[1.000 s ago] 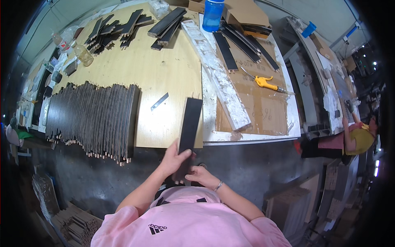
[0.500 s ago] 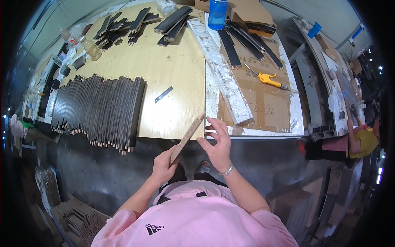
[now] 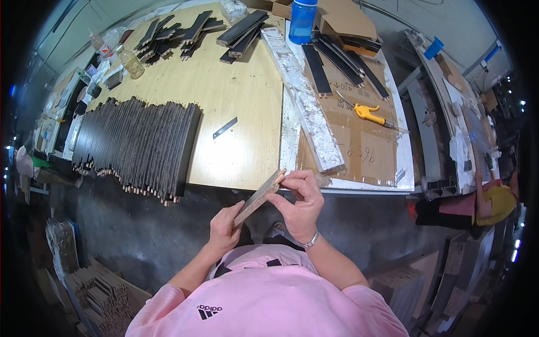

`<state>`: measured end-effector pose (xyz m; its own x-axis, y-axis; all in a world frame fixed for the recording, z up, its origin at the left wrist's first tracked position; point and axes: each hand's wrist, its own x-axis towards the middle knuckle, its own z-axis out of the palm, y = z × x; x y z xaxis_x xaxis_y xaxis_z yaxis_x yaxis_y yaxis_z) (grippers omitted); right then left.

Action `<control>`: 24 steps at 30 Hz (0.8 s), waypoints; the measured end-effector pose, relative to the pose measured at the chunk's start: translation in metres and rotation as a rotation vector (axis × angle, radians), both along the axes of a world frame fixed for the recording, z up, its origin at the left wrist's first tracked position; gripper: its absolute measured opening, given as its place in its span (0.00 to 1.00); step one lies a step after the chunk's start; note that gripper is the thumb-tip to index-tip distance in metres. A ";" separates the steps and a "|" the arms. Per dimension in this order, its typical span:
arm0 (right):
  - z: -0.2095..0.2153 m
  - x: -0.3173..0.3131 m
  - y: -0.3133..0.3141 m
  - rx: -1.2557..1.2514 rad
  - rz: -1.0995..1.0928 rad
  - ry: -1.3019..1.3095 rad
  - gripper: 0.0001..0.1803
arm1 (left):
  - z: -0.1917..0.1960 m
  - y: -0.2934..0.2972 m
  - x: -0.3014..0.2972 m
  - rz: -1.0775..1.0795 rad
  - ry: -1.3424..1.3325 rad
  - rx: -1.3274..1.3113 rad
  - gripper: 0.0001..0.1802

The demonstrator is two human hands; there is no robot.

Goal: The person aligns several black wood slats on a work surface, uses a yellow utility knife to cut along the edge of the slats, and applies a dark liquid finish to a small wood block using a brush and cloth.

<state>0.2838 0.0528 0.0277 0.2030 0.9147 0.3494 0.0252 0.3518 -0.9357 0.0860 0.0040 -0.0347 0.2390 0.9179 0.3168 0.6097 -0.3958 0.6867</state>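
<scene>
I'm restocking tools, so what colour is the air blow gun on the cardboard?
The air blow gun is mainly yellow, best in the head view.

Our pink shirt (image 3: 303, 303), our dark slat (image 3: 259, 201) with its speckled tan edge
We see a pale wood-grained tabletop (image 3: 241, 163), blackish striped row of slats (image 3: 140, 140), yellow air gun (image 3: 369, 114), blue bottle (image 3: 302, 25).

A wide fisheye camera is looking steeply down and forward from the person's head, riding close above the pink shirt (image 3: 269, 297) at six o'clock. It is facing the left hand (image 3: 224, 227) at seven and the right hand (image 3: 304, 206) near five, is taking in the table (image 3: 252, 106) farther off toward twelve, and is bending straight edges around ten and two.
</scene>
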 end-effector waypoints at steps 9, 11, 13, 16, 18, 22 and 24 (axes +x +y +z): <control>-0.008 0.013 -0.004 -0.081 -0.046 0.024 0.10 | -0.002 -0.007 0.003 -0.067 -0.220 -0.354 0.24; -0.007 0.016 -0.003 -0.131 -0.077 0.026 0.10 | -0.003 -0.009 0.002 -0.067 -0.235 -0.403 0.24; -0.005 0.020 0.002 -0.057 -0.073 0.006 0.12 | -0.004 -0.010 0.001 -0.046 -0.272 -0.472 0.25; -0.002 0.026 0.004 0.048 -0.039 -0.294 0.23 | -0.008 -0.010 0.000 -0.089 -0.307 -0.431 0.24; -0.003 0.023 0.006 0.028 -0.042 -0.512 0.28 | -0.009 -0.011 -0.001 -0.100 -0.280 -0.449 0.24; -0.014 0.027 0.015 0.105 -0.057 -0.640 0.25 | -0.004 -0.016 0.000 -0.100 -0.295 -0.597 0.21; -0.025 0.030 0.019 0.093 -0.072 -0.668 0.21 | -0.001 -0.017 0.002 -0.043 -0.202 -0.552 0.20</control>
<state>0.3143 0.0720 0.0027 -0.0244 0.8670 0.4978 0.6139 0.4060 -0.6770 0.0880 -0.0134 -0.0358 0.2645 0.9507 -0.1620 0.4363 0.0318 0.8993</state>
